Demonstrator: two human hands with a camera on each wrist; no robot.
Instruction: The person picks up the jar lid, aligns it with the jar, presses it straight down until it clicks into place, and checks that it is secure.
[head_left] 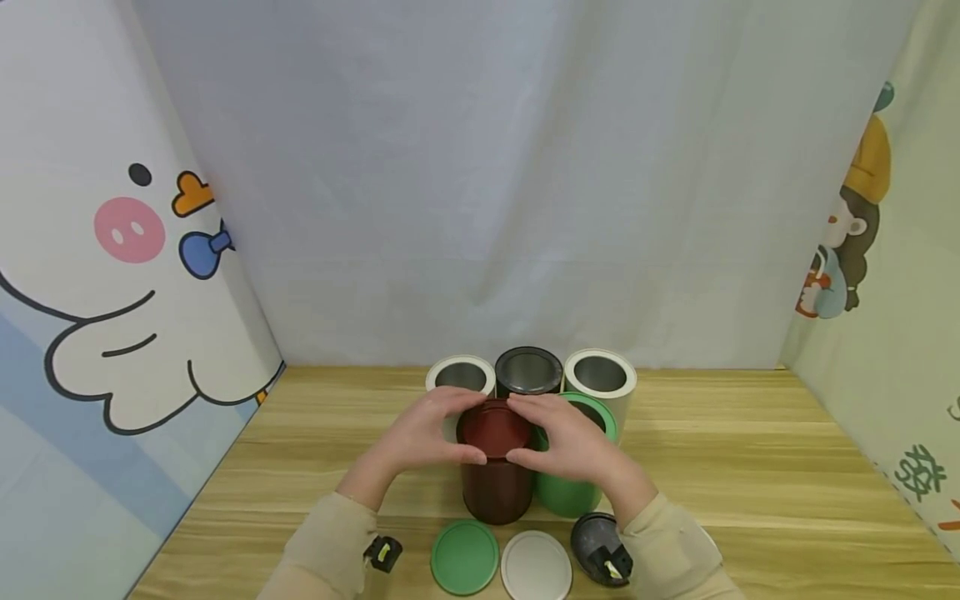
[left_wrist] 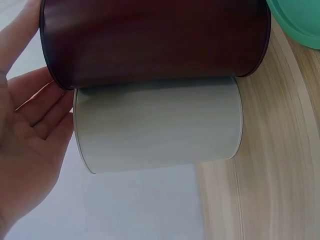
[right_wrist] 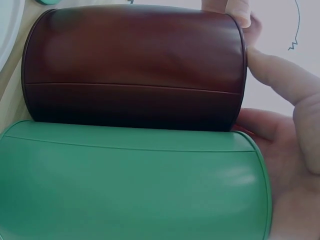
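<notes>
A dark red canister [head_left: 498, 492] stands upright in the head view, with a dark red lid [head_left: 495, 430] at its top. My left hand [head_left: 427, 433] holds the lid's rim from the left, thumb in front and fingers behind. From the right, my right hand [head_left: 566, 437] holds the same rim in a mirrored way. Beside the red canister stands a green canister [head_left: 567, 493], its top uncovered, below my right hand. In the left wrist view a white canister [left_wrist: 160, 127] stands close to the red one. Whether the lid is fully seated cannot be told.
Behind stand a black canister [head_left: 528, 354] and another white canister [head_left: 628, 383], both without lids. On the wooden table [head_left: 750, 467] in front lie a green lid [head_left: 465, 558], a white lid [head_left: 536, 567] and a black lid [head_left: 592, 546]. A grey-white curtain [head_left: 480, 167] hangs behind.
</notes>
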